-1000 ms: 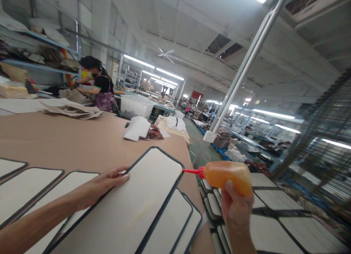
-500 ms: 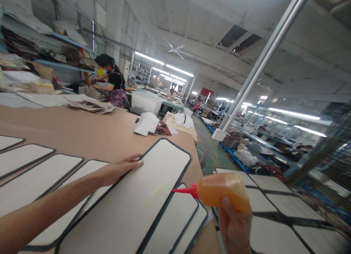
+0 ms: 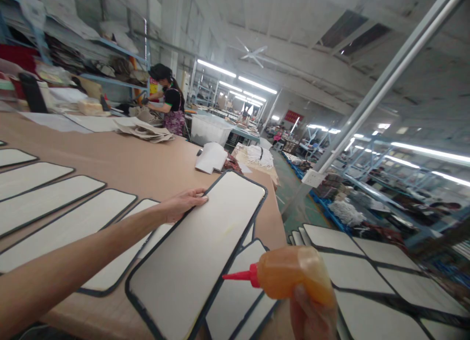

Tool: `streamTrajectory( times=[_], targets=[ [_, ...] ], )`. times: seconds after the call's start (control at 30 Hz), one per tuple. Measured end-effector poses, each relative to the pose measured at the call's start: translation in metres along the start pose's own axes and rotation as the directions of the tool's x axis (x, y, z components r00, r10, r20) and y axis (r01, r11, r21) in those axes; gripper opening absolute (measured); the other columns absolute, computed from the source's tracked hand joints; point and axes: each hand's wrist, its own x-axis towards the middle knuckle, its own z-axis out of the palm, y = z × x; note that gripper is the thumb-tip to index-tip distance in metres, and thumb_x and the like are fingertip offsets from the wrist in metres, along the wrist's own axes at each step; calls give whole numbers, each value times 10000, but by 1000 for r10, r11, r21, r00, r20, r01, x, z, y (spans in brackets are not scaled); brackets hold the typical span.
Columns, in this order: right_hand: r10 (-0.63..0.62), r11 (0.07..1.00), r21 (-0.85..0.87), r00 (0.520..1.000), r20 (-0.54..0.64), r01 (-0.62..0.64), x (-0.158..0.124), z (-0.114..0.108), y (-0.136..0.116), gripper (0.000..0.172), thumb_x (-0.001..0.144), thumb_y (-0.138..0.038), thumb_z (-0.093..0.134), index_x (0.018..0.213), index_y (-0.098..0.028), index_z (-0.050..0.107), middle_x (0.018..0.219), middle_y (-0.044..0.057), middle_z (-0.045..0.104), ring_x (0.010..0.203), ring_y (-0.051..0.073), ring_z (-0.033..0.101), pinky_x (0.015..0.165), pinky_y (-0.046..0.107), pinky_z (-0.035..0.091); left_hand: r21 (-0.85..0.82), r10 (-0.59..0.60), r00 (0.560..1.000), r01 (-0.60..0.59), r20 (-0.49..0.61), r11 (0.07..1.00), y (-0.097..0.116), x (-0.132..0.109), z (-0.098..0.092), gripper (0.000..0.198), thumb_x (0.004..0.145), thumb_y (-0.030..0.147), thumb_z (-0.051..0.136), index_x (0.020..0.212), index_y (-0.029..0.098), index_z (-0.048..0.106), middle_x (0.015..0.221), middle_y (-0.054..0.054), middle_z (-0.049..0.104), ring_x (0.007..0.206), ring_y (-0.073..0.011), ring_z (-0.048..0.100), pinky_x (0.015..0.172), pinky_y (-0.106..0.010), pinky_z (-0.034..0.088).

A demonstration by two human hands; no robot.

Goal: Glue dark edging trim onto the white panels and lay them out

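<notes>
My left hand point(image 3: 183, 203) rests on the left edge of a white panel with a dark border point(image 3: 205, 247), fingers curled over its rim, holding it on the brown table point(image 3: 121, 168). My right hand point(image 3: 312, 315) grips an orange squeeze bottle point(image 3: 293, 276) with a red nozzle, at the bottom right. The nozzle tip points left and sits at the panel's right edge. More bordered white panels point(image 3: 55, 203) lie in a row to the left, and others point(image 3: 238, 291) lie partly under the held one.
A rack of similar panels point(image 3: 367, 266) stands at the lower right. A co-worker point(image 3: 169, 109) works at the table's far end near shelves. Loose sheets point(image 3: 143, 129) and a white stack point(image 3: 211, 158) lie farther back. A metal post point(image 3: 370, 100) rises on the right.
The nozzle has travelled along the panel's right edge from its far corner toward me. My view has swung left and the panel now sits nearer and more upright in view.
</notes>
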Motion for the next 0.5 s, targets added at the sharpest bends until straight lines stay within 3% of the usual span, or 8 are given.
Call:
streamTrajectory(
  times=[0.17, 0.33, 0.43, 0.5],
  targets=[
    [11, 1000, 8, 998, 63, -11, -6, -5, 20, 756, 538, -305, 806, 1239, -221, 536, 877, 75, 695, 678, 224, 652, 610, 323, 548, -16, -3, 998, 2, -60, 1000, 4, 5, -5, 395, 610, 224, 791, 958, 172, 613, 741, -31, 701, 580, -172, 654, 521, -248, 536],
    [49, 998, 50, 999, 24, -50, -18, -2, 35, 769, 500, -406, 817, 1210, -259, 562, 869, 53, 703, 791, 280, 660, 713, 408, 549, -62, 29, 992, -37, -127, 997, 6, 17, -19, 312, 637, 160, 766, 896, 158, 592, 698, -16, 681, 540, -161, 639, 515, -251, 532],
    [79, 992, 107, 991, -109, -67, -3, -11, 34, 629, 551, -393, 808, 1137, -262, 621, 889, 54, 710, 790, 269, 668, 694, 390, 565, -155, 68, 953, -118, -294, 981, 4, 27, -26, 201, 691, 75, 685, 843, 154, 581, 700, -23, 672, 538, -158, 628, 526, -268, 537],
    [86, 987, 147, 982, -167, -61, 12, -19, 33, 451, 678, -417, 736, 1097, -280, 645, 939, 43, 713, 816, 240, 673, 696, 364, 576, -209, 95, 891, -207, -444, 956, -2, 34, -29, 137, 754, 45, 598, 825, 158, 567, 713, -20, 662, 559, -141, 621, 554, -254, 536]
  ],
)
